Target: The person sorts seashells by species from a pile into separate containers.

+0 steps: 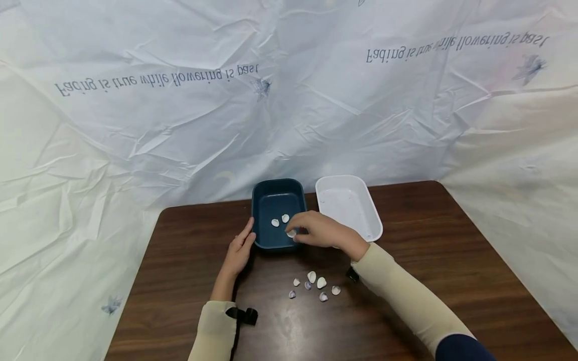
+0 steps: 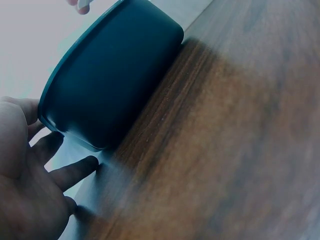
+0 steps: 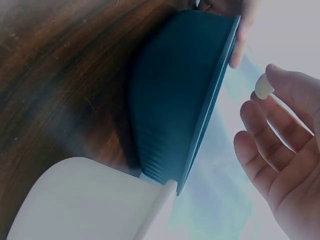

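Observation:
My right hand (image 1: 316, 229) pinches a small white seashell (image 3: 263, 87) between thumb and forefinger, over the right side of a dark blue plastic bin (image 1: 276, 188). My left hand (image 1: 239, 252) holds the bin at its left edge, with a digit over the rim and spread fingers outside it, as the left wrist view shows. Inside the bin lie two white shells, a left one (image 1: 275, 222) and a right one (image 1: 285, 218). On the wooden table in front is a loose group of several shells, some white (image 1: 312, 277), some purplish (image 1: 323, 297).
A white plastic bin (image 1: 377, 220) stands right of the dark blue one, close beside it. Both are near the back edge of the brown wooden table (image 1: 189, 281). A wrinkled white printed sheet (image 1: 198, 125) hangs behind and at the sides.

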A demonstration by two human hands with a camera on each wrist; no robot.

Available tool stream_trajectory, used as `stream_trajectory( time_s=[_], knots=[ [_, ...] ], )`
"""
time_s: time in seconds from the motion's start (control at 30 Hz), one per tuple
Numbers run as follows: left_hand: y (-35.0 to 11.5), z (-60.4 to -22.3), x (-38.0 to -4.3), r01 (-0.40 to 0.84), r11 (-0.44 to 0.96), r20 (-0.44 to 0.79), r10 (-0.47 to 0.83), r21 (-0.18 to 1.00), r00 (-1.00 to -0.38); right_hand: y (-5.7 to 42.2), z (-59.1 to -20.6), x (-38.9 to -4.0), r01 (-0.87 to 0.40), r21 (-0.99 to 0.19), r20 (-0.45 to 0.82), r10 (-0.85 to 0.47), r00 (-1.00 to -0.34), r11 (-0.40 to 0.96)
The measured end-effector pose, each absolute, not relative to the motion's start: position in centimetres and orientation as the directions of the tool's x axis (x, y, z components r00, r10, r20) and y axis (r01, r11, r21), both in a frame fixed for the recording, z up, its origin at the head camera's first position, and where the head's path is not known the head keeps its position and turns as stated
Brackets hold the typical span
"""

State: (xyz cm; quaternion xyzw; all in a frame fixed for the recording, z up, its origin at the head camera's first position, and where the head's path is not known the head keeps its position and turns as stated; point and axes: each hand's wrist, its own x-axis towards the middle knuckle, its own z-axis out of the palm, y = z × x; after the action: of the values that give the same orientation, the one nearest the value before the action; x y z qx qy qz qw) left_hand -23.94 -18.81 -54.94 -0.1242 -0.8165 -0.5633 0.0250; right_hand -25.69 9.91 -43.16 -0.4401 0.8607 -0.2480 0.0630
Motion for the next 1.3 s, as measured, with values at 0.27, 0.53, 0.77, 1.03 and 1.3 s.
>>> stream_trajectory(
  time_s=[0.27, 0.53, 0.77, 1.03, 1.3],
  knots=[
    [-18.4, -53.7, -23.7, 0.201, 0.297, 0.155, 0.172, 0.933, -0.973, 9.3, -42.7, -26.3, -0.723, -0.469, 0.086, -0.789, -0.609, 0.507],
    [-18.7, -54.9, -24.2, 0.236, 0.316, 0.195, 0.156, 0.919, -0.968, 8.2, -42.8, -27.1, -0.730, -0.459, 0.078, -0.796, -0.600, 0.506],
    [-18.5, -53.0, -23.1, 0.223, 0.306, 0.175, 0.177, 0.926, -0.969, 7.2, -43.8, -28.4, -0.714, -0.480, 0.075, -0.787, -0.613, 0.510],
    [-18.1, -50.7, -22.1, 0.231, 0.319, 0.171, 0.205, 0.919, -0.964, 6.3, -44.5, -29.7, -0.706, -0.467, 0.066, -0.775, -0.629, 0.533],
    [-18.6, -54.3, -23.8, 0.222, 0.305, 0.167, 0.197, 0.926, -0.966, 4.9, -44.5, -30.8, -0.724, -0.406, 0.043, -0.779, -0.625, 0.558]
  ],
)
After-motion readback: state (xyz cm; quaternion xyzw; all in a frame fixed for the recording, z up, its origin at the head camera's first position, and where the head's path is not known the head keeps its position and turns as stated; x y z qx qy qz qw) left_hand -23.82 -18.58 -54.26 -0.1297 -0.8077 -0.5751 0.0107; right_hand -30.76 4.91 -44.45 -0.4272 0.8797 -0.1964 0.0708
